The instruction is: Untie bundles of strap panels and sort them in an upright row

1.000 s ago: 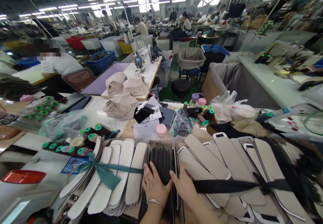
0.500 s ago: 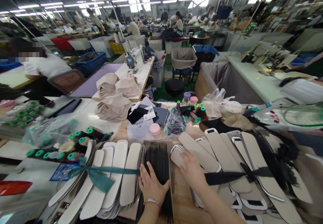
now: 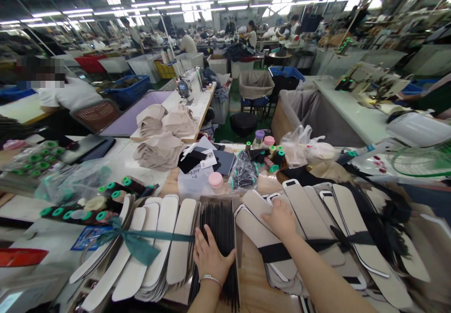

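— Black strips (image 3: 220,219), thin and stood on edge in close ranks, fill the narrow box (image 3: 237,238) before you. Your left hand (image 3: 212,263) lies across them, back upward, its fingers spread and its thumb held wide; a bracelet (image 3: 210,279) circles that wrist.

— What stands beside the box, on your left?

— Cream panels (image 3: 183,256), long and round-ended, in leaning stacks. Across them runs a green ribbon (image 3: 146,254), tied in a bow, and your left fingertips lie just beside its near end.

— And your right hand (image 3: 282,219)?

— It is over the beige panels (image 3: 252,226), a fanned pile to the right of the box, thumb apart from the bent fingers. Whether it pinches a panel cannot be told (the undersides of the fingers are hidden from your head camera). A black band (image 3: 275,253) crosses the pile just below that hand, and bare wooden tabletop (image 3: 250,266) shows between pile and box.

— Beyond these?

— A pink-lidded jar (image 3: 216,180) stands behind the box; thread cones (image 3: 114,195) lie behind the cream panels.
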A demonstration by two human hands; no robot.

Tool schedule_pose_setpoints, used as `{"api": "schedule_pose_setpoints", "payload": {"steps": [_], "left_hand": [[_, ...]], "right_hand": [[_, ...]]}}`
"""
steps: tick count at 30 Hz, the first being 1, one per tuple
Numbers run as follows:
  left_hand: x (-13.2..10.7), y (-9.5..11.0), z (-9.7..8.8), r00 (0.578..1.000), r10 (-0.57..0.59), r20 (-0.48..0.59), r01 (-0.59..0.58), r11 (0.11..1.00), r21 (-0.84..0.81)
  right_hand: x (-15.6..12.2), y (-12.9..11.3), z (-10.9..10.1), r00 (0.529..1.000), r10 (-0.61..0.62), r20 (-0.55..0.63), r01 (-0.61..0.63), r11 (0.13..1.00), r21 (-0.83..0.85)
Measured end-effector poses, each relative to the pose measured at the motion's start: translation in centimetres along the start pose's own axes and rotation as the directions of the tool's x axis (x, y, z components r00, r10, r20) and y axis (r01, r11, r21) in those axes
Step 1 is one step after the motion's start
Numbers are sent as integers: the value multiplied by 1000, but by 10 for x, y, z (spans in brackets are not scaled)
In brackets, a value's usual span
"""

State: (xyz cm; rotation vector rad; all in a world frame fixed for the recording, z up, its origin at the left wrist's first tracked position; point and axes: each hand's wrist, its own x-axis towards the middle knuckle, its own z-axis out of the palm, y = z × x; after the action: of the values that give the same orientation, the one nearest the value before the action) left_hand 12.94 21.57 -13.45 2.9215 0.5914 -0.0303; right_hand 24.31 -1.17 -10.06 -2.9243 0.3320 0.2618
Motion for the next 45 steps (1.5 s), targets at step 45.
{"api": "schedule_pose_setpoints", "payload": {"steps": [45], "left_hand": [[4,-3,0,1000,19,-13,-19,999,-51]], "right_hand": [[-47,-68,-60,989,-85,124,0,824,566]]}}
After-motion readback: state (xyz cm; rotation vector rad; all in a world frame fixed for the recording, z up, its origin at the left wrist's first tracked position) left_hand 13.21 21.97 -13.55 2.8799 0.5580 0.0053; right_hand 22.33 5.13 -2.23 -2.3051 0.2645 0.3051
